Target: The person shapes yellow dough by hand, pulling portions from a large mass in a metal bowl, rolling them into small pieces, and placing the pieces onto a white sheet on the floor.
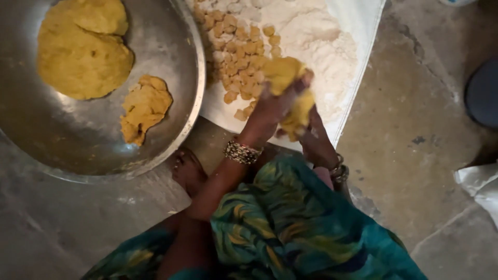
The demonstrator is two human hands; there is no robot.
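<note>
Both hands work one lump of yellow dough [288, 83] over the floured cloth [353, 31]. Left hand [275, 106] wraps the upper part, fingers closed around it; right hand [311, 132] clamps the lower end, which hangs out at about the bottom of the grip. Looks like a two-point hold so the lump can be stretched or pinched between them, though motion blur hides the exact fingertip positions.

Just past the grip, away from the body, sits a heap of small dough pieces [241, 57] dusted in white flour [316, 41]. Flour there probably keeps the pieces from sticking together, and holding the lump right above the heap keeps the drop short.

To the left of the grip, well apart: a wide metal pan [93, 135] holding a big flattened dough mass [78, 52] and a smaller torn chunk [145, 106], stock within easy reach.

Bangles on both wrists; a bare foot [189, 168] tucked beside the pan rim, below the left forearm. Bare concrete floor [415, 129] to the right of the grip.
</note>
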